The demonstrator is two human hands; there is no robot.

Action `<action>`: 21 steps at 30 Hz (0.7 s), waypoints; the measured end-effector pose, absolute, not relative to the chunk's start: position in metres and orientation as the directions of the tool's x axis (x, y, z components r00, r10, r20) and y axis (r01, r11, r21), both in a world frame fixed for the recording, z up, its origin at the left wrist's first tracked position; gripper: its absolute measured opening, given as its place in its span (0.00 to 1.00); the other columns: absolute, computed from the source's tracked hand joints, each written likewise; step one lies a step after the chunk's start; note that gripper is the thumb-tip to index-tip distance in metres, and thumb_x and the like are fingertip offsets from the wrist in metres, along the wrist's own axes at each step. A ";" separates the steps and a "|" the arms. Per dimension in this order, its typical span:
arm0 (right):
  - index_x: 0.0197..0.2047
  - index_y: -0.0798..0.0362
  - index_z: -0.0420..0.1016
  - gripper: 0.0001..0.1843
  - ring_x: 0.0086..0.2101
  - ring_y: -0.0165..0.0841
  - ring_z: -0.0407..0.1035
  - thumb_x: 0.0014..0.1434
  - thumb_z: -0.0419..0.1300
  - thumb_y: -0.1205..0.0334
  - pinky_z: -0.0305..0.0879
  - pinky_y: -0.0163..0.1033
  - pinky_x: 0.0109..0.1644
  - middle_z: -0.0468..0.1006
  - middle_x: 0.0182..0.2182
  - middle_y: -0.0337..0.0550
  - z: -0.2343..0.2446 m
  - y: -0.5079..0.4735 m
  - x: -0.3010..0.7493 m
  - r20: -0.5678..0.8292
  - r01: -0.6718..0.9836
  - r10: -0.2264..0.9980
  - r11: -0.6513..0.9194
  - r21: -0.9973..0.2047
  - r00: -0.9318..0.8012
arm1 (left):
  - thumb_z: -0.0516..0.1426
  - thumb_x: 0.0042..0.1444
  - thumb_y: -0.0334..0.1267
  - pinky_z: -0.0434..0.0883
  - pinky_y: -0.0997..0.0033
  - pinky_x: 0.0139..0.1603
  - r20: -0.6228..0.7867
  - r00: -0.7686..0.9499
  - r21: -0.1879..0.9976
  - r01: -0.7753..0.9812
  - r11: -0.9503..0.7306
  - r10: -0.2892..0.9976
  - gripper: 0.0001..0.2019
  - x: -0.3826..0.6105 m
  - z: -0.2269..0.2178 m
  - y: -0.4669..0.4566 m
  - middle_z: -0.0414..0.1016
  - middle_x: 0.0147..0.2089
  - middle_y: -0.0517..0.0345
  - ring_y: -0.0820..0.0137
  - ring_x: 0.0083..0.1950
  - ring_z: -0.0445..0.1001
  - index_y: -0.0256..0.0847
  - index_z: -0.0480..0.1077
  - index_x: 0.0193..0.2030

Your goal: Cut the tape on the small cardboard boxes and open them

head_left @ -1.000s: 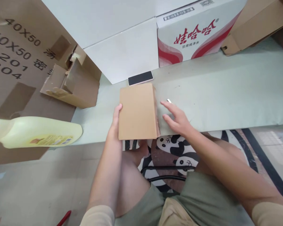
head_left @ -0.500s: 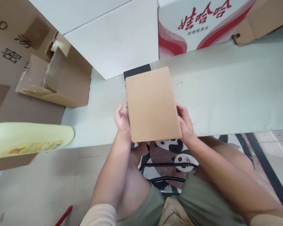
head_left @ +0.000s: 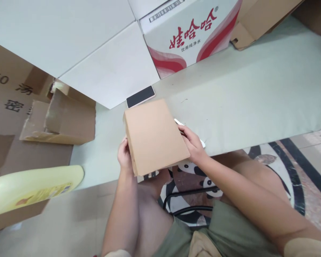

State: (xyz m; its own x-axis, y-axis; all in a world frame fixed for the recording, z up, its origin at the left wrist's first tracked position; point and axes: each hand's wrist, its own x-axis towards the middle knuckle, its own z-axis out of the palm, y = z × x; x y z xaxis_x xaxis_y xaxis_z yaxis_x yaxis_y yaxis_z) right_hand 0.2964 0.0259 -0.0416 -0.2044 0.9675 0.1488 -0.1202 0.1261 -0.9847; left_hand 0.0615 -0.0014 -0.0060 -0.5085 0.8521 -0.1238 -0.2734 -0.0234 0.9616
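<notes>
A plain brown cardboard box (head_left: 155, 135) is held between both hands just above the near edge of a pale green table (head_left: 256, 96). My left hand (head_left: 125, 156) grips its left side, fingers curled against the cardboard. My right hand (head_left: 193, 142) clasps the right side with the thumb on top. A small white object (head_left: 179, 123) lies on the table just behind my right hand, partly hidden. A black phone (head_left: 140, 96) lies face up behind the box.
A white carton (head_left: 91, 46) and a red-and-white printed carton (head_left: 187, 32) stand at the back. Torn brown cardboard boxes (head_left: 56, 117) sit at the left. A yellow plastic bottle (head_left: 29, 189) juts in at lower left. My knees and a panda-patterned stool (head_left: 192, 178) are below the table edge.
The box was lifted by both hands and has now turned and tilted, its left side showing. My right hand went from flat on the table to gripping the box. The view swung right.
</notes>
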 end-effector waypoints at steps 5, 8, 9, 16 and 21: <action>0.59 0.51 0.71 0.22 0.58 0.41 0.70 0.63 0.50 0.67 0.66 0.54 0.63 0.76 0.58 0.51 -0.041 0.029 0.290 0.173 -0.099 0.976 0.161 -0.982 -0.130 | 0.62 0.47 0.51 0.76 0.63 0.38 -0.155 -0.507 0.936 -0.349 -0.038 0.848 0.14 0.066 -0.011 -0.002 0.78 0.30 0.57 0.63 0.34 0.78 0.42 0.76 0.31; 0.60 0.54 0.70 0.24 0.60 0.41 0.67 0.61 0.50 0.69 0.65 0.54 0.65 0.73 0.60 0.53 -0.042 0.031 0.288 0.194 -0.067 0.976 0.187 -0.980 -0.104 | 0.57 0.48 0.65 0.74 0.57 0.48 -0.027 -0.467 0.951 -0.284 -0.121 0.884 0.25 0.081 -0.018 -0.003 0.81 0.42 0.53 0.54 0.50 0.78 0.46 0.78 0.37; 0.60 0.54 0.70 0.25 0.61 0.41 0.67 0.61 0.50 0.69 0.64 0.54 0.66 0.72 0.61 0.53 -0.042 0.031 0.287 0.206 -0.055 0.973 0.201 -0.978 -0.101 | 0.57 0.47 0.66 0.74 0.57 0.51 0.025 -0.483 0.954 -0.249 -0.165 0.875 0.26 0.087 -0.020 -0.003 0.81 0.45 0.53 0.53 0.54 0.76 0.47 0.79 0.38; 0.60 0.51 0.68 0.25 0.63 0.40 0.63 0.61 0.49 0.69 0.64 0.55 0.67 0.70 0.62 0.52 -0.043 0.031 0.289 0.256 0.033 0.962 0.260 -0.965 -0.097 | 0.51 0.56 0.58 0.70 0.54 0.59 0.153 -0.608 0.923 -0.195 -0.333 0.779 0.23 0.109 -0.021 0.008 0.79 0.55 0.54 0.51 0.64 0.70 0.46 0.77 0.44; 0.58 0.55 0.68 0.23 0.62 0.45 0.63 0.60 0.52 0.67 0.65 0.56 0.65 0.68 0.60 0.60 -0.042 0.029 0.286 0.295 0.154 0.939 0.322 -0.934 -0.176 | 0.48 0.60 0.50 0.67 0.51 0.64 0.071 -0.649 0.899 -0.287 -0.330 0.757 0.21 0.090 -0.010 0.018 0.77 0.57 0.52 0.52 0.64 0.70 0.44 0.77 0.45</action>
State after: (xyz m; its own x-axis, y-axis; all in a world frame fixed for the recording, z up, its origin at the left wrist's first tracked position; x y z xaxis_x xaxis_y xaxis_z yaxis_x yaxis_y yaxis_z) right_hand 0.2860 0.0287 -0.0416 -0.1762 0.9391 0.2951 0.1538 0.3223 -0.9341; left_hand 0.0896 0.0176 -0.0098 -0.6490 0.7575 0.0711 -0.2871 -0.3304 0.8991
